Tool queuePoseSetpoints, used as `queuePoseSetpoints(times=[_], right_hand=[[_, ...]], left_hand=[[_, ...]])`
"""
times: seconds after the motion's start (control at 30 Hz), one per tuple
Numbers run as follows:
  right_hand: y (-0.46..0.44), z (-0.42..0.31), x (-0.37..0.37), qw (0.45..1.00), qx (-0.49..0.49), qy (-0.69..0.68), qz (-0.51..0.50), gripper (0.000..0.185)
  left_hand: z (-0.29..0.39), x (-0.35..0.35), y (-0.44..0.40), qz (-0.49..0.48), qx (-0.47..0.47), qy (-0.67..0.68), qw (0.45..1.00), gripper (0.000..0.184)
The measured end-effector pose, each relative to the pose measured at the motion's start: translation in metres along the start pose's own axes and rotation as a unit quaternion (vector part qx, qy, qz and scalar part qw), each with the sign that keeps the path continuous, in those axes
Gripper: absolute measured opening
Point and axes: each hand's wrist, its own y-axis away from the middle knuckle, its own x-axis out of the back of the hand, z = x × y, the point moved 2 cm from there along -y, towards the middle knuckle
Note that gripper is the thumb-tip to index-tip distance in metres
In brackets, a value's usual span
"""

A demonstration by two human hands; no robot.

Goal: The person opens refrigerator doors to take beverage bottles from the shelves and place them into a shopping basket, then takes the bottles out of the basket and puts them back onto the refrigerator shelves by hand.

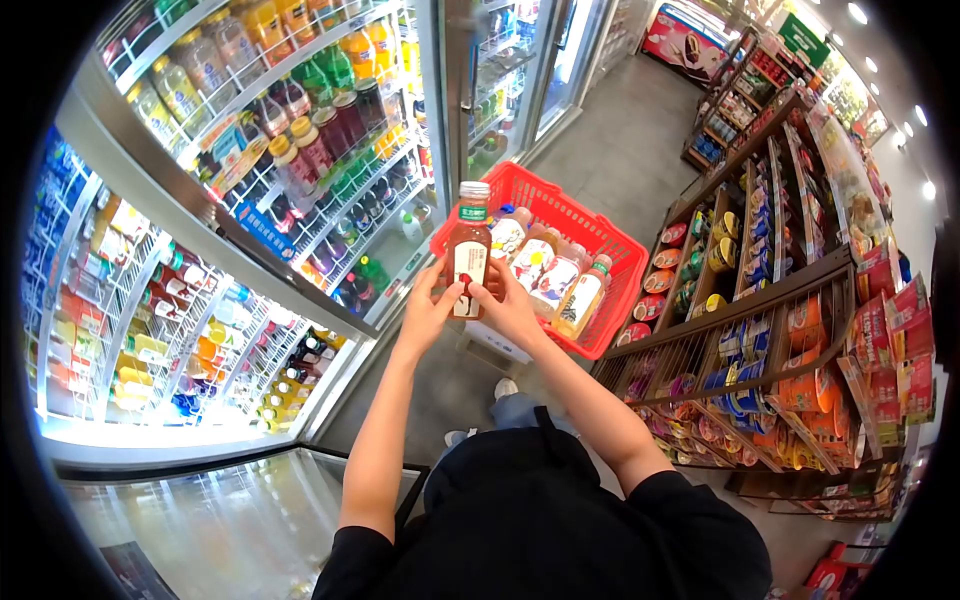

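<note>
Both my hands grip a bottle of dark reddish-brown drink (470,243), held upright with its pale label facing me. It has a white cap and a green neck band. My left hand (432,303) wraps its left side and my right hand (508,306) its right side, thumbs meeting near the label's bottom. Just behind and to the right is a red plastic basket (622,245). Several bottles lie in it, among them an amber drink bottle (580,297) with a green neck band and a bottle with a colourful white label (535,258).
An upright drinks fridge (440,130) with stocked shelves stands at left. In front of it, a glass door (220,520) swings out at lower left. On the right runs a snack shelf (760,290) with cup noodles and packets. Grey floor (610,130) stretches between them. Below the basket is a white box (495,345).
</note>
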Motion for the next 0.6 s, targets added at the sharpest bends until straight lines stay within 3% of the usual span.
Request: queuePoseSetpoints(times=[0.1, 0.2, 0.4, 0.5, 0.57, 0.6], right_hand=[[-0.016, 0.004, 0.025, 0.998, -0.012, -0.052, 0.020, 0.061], [-0.034, 0.023, 0.046, 0.996, -0.032, 0.011, 0.086, 0.061], [-0.063, 0.039, 0.082, 0.992, -0.100, 0.028, 0.075, 0.055], [-0.067, 0.010, 0.092, 0.989, -0.127, 0.019, 0.079, 0.047], [-0.077, 0.026, 0.104, 0.980, -0.159, 0.101, 0.066, 0.043], [-0.083, 0.031, 0.107, 0.976, -0.097, 0.182, 0.076, 0.043]], left_hand=[[-0.008, -0.025, -0.031, -0.002, -0.002, 0.003, 1.000, 0.054], [-0.018, -0.045, -0.059, -0.007, 0.015, 0.044, 0.999, 0.048], [-0.059, -0.066, -0.107, -0.036, 0.049, -0.017, 0.998, 0.045], [-0.076, -0.076, -0.117, -0.031, 0.062, -0.044, 0.997, 0.045], [-0.079, -0.082, -0.121, -0.025, 0.072, -0.120, 0.990, 0.042], [-0.080, -0.085, -0.121, -0.018, 0.067, -0.149, 0.986, 0.041]])
